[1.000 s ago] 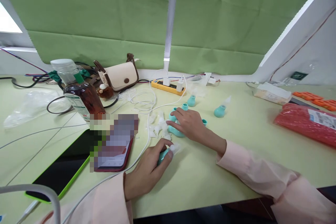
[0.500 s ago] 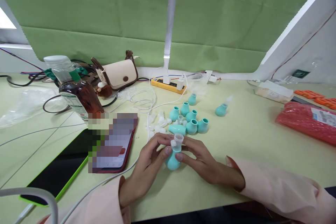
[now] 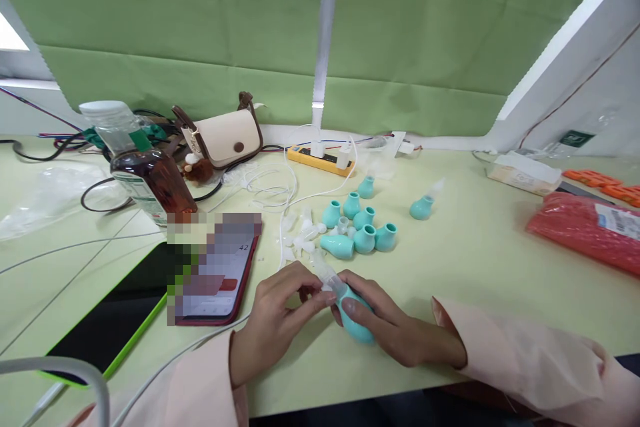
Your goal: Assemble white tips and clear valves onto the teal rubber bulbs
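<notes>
The right hand (image 3: 393, 323) holds a blue-green bulb (image 3: 357, 332), with its fingers round the fat part. The left hand (image 3: 280, 317) pinches the side of the clear top (image 3: 327, 273), right by the bulb's neck. The clear top looks set in there, but I cannot tell if it is all the way in. Far past the right hand, a bulb with a clear tip (image 3: 421, 208) seems done. Just past both hands, five open bulbs (image 3: 365, 243) stand with no tops and a lying bulb (image 3: 337, 248) rests on its side, so lots looks left. Loose clear bits (image 3: 306, 238) wait past the left hand
</notes>
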